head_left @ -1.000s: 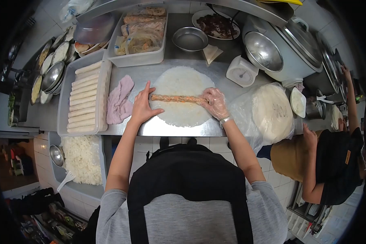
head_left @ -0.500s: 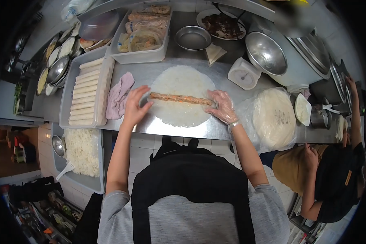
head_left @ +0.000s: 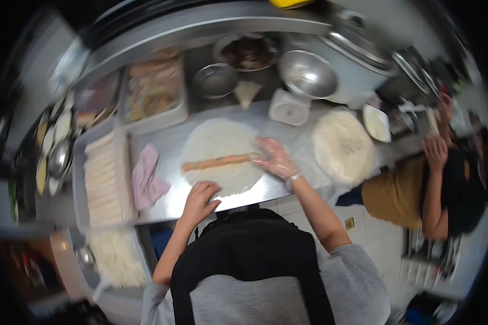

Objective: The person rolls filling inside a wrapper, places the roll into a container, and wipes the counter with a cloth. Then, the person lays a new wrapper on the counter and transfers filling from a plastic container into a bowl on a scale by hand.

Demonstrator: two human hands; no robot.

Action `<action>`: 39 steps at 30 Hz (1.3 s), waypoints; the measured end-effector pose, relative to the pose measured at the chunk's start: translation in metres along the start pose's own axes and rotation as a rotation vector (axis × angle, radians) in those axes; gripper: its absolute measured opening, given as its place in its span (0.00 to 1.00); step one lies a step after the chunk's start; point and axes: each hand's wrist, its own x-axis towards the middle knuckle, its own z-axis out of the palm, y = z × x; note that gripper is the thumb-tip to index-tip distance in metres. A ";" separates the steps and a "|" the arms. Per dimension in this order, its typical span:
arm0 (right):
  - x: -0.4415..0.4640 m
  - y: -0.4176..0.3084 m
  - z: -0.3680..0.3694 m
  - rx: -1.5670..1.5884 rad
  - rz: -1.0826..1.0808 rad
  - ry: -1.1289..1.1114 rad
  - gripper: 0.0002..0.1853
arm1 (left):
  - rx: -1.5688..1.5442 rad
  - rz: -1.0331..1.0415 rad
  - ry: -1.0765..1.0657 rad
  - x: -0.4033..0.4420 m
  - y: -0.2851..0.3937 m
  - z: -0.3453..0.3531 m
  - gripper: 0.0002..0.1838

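Observation:
A thin round translucent wrapper (head_left: 220, 136) lies flat on the steel counter. Across it runs a long narrow strip of orange-brown filling (head_left: 217, 162). My right hand (head_left: 276, 158), in a clear plastic glove, rests at the strip's right end with its fingers apart. My bare left hand (head_left: 201, 200) is at the wrapper's near left edge, below the strip, thumb and fingers apart; whether it touches the wrapper is too blurred to tell. A crumpled pink cloth (head_left: 147, 179) lies to the left of that hand.
At left, a plastic tub (head_left: 80, 184) holds several pale rolls; below it, shredded white food (head_left: 116, 257) fills a bin. Behind are a filling container (head_left: 156, 120), metal bowls (head_left: 309, 75) and a scale (head_left: 289, 108). A bagged wrapper stack (head_left: 343, 146) lies right, near another person (head_left: 444, 189).
My left hand has left the strip's left end and come down to the wrapper's near edge. My right hand stays by the right end. The whole view has shifted and tilted with my head.

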 end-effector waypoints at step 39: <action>-0.093 -0.038 -0.056 0.094 -0.003 0.518 0.14 | -0.008 -0.186 0.180 -0.122 0.018 -0.033 0.16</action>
